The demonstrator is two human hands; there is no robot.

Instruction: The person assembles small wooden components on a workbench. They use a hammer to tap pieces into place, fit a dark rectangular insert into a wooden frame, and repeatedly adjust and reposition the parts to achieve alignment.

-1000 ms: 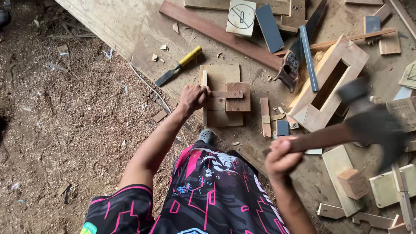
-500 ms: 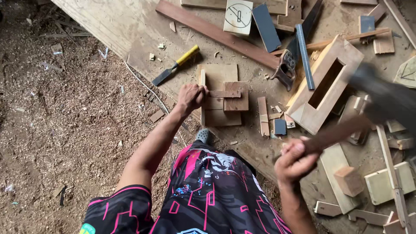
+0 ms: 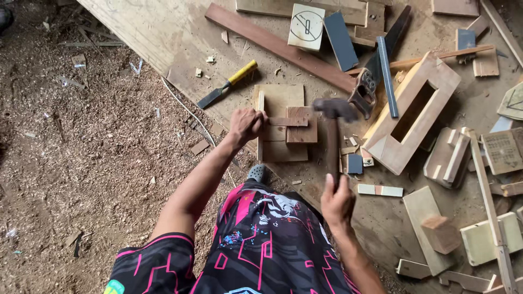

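Observation:
My left hand [image 3: 246,124] grips the edge of a small assembly of flat wooden pieces [image 3: 283,122] that lies on a large plywood sheet [image 3: 163,32]. My right hand [image 3: 338,202] is closed around the wooden handle of a hammer [image 3: 332,125]. The hammer's dark head hovers over the right edge of the assembly, next to a darker square block [image 3: 302,126] on top of it.
A yellow-handled chisel [image 3: 226,84] lies left of the assembly. A hand saw [image 3: 376,65], a long dark plank [image 3: 278,46], an open wooden box frame [image 3: 417,111] and several offcuts lie to the right. Sawdust-covered ground [image 3: 81,152] spreads to the left.
The hammer has swung from far out on the right down to the wooden assembly. My right hand moved left with it. My left hand stayed on the pieces.

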